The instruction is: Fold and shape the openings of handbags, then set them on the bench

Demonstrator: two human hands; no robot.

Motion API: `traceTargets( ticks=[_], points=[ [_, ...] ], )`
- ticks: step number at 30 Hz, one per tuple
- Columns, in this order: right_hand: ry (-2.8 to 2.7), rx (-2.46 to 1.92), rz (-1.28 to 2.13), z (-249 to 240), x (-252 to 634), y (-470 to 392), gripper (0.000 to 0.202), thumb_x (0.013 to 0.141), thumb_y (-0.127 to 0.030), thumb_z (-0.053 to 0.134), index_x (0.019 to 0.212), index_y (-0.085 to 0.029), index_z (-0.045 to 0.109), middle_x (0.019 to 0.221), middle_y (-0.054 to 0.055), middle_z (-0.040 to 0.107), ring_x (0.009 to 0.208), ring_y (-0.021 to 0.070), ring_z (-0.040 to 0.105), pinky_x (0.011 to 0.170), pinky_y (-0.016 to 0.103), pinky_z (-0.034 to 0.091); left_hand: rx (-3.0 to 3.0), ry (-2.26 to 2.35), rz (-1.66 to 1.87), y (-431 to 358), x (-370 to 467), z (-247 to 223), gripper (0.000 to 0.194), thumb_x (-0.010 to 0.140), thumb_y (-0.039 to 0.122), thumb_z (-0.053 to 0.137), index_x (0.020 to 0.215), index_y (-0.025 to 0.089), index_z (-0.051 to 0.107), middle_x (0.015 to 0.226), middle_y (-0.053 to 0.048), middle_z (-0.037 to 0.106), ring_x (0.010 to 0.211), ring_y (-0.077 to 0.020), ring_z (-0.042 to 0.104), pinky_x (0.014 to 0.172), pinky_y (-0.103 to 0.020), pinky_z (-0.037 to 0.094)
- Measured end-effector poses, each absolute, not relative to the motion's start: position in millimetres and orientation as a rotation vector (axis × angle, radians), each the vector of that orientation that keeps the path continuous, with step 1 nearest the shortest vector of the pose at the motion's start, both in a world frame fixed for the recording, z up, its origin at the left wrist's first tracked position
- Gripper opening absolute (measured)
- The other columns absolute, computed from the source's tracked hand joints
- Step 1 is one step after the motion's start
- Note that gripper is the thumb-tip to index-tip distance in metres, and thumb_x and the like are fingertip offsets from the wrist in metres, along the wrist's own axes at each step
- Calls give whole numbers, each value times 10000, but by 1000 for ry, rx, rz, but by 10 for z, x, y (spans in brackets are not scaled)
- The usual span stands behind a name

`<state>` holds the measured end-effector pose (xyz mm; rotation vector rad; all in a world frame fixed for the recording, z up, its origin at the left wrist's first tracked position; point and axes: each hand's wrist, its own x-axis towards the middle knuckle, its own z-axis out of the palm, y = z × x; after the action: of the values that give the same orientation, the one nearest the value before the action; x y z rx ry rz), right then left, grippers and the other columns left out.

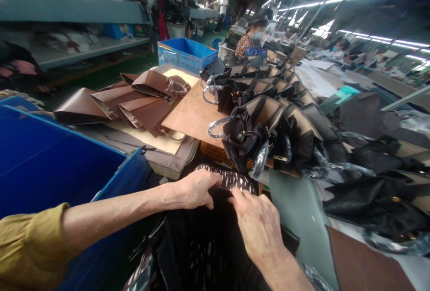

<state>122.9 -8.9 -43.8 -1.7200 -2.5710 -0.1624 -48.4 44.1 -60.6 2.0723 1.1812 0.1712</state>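
Note:
A black bag (215,232) lies open toward me at the bottom of the head view, its inside dark. My left hand (198,188) is closed on the bag's far rim, thumb pointing down inside. Close beside it, my right hand (257,219) pinches the same rim with bent fingers. Patterned black-and-white cloth (231,179) shows just beyond the hands. Most of the bag's lower part is in shadow, and my right forearm covers part of its right side.
Rows of black handbags (268,116) with wrapped handles crowd the table at the right. Brown bags (144,98) lie on a stand at the left. A large blue bin (60,161) is near my left arm; another blue crate (186,53) stands farther back. A co-worker (250,40) sits beyond.

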Motion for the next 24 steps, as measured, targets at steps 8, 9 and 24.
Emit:
traceTargets(
  ticks=[8, 9, 24],
  points=[
    [-2575, -1590, -57, -483, 1311, -40, 136, 826, -207, 536, 692, -227, 551, 638, -35, 615, 579, 166, 493, 593, 279, 250, 1928, 1295, 125, 418, -726, -641, 344, 563, 228, 705, 904, 255, 671, 804, 43, 665, 754, -162, 594, 614, -191, 402],
    [-2578, -1581, -51, -497, 1328, -29, 125, 826, -210, 535, 704, -231, 557, 645, -37, 619, 580, 167, 491, 595, 277, 251, 1924, 1289, 139, 416, -734, -640, 315, 581, 233, 693, 895, 254, 677, 785, 47, 666, 742, -157, 595, 605, -187, 400],
    [-2542, -1597, -114, -576, 1391, -16, 169, 829, -258, 495, 669, -240, 548, 610, -37, 614, 569, 168, 501, 588, 275, 252, 2283, 1297, 19, 391, -576, -568, 189, 667, 380, 656, 790, 239, 685, 732, -5, 655, 734, -188, 602, 578, -218, 398]
  ],
)
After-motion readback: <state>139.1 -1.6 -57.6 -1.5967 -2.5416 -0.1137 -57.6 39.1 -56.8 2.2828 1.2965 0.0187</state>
